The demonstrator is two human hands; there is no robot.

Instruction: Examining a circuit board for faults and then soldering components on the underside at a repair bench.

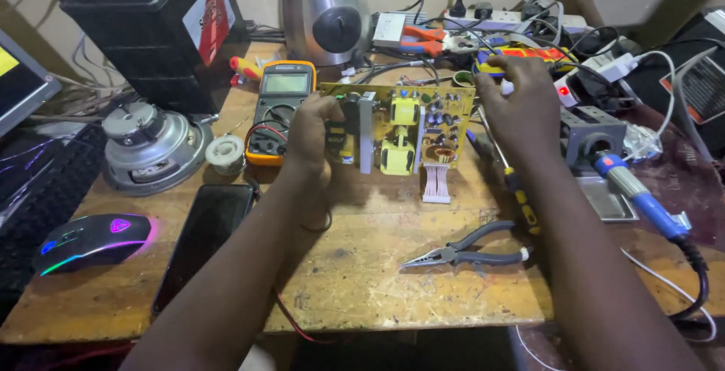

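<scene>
— Wooden bench, cluttered. Where's the board?

— Centre of frame, upper half: the board stands on edge, long axis left to right. My left hand clamps its left end, fingers wrapped round it.

— And the right hand?

— Just off the right end (fingers loosely spread, holding nothing), pliers lower down.
</scene>
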